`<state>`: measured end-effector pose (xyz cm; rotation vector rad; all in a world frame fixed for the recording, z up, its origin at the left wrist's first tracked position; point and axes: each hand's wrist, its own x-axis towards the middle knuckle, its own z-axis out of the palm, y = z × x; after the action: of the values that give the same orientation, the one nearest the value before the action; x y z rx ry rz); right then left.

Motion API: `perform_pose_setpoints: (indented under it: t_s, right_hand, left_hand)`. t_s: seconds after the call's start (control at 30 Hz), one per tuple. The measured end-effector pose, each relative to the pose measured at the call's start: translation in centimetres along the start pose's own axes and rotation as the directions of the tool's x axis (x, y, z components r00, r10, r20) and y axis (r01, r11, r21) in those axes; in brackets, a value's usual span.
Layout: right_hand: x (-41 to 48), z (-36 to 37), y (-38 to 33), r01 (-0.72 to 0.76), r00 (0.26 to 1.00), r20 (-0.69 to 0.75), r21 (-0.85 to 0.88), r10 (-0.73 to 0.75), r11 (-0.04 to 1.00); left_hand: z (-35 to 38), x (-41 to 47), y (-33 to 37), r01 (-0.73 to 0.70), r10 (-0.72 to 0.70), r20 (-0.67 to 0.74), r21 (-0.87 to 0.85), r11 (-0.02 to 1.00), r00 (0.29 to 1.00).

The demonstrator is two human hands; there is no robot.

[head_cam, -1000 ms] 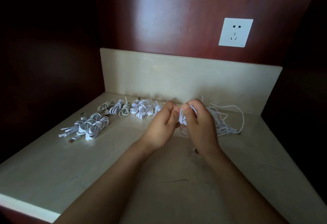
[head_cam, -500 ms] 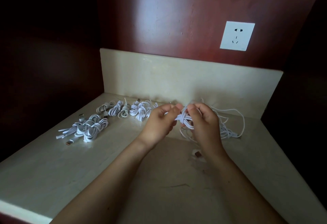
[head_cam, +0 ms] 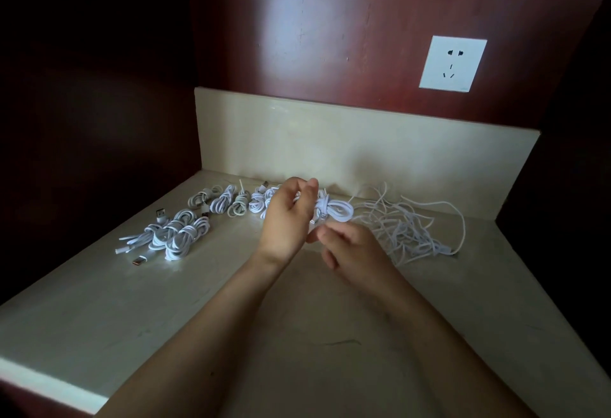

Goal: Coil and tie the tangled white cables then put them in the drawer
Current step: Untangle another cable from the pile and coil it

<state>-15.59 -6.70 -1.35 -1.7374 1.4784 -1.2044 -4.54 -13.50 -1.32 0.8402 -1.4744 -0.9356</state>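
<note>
Knotted white cable bundles point(head_cam: 185, 236) sit on pale stone bench point(head_cam: 297, 335); left hand point(head_cam: 287, 219) and right hand point(head_cam: 350, 249) pinch half-tied white coil point(head_cam: 337, 211); loose white tangle point(head_cam: 406, 229) pending.

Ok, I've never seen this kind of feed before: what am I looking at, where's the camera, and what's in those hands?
There is no machine here. These are a person's two bare hands, and the view comes from a camera worn on their head, looking forward and down. On the pale stone counter lie tied white cable bundles at the left and a loose white tangle at the right. The left hand grips one coiled cable, and the right hand appears to pinch its loose end. A wall socket sits above. No drawer is in view.
</note>
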Motion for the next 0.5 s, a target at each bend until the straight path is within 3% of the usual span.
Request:
perform_pose_setpoints:
  t_s: [0.1,0.27,0.4,0.5]
  right_hand:
    - [-0.1,0.2,-0.4,0.087,0.996,0.003,-0.142,-0.088,0.986]
    - [0.3,-1.2,-0.7,0.15,0.96,-0.217,-0.137,-0.177,0.979]
    - [0.5,-2.6,0.0,0.124,0.931,-0.329,-0.13,-0.16,0.984]
    - [0.6,-2.8,0.4,0.113,0.939,-0.319,-0.059,-0.126,0.992]
  left_hand:
    - [-0.6,0.2,-0.7,-0.086,0.085,0.014,0.194,0.977,0.996]
    - [-1.1,0.5,-1.1,-0.14,0.116,0.09,0.354,0.925,0.989]
    - [-0.6,0.0,-0.8,-0.245,0.173,0.285,0.239,0.94,0.943]
    - [-0.5,-0.2,0.1,-0.199,0.172,0.332,0.048,0.979,0.927]
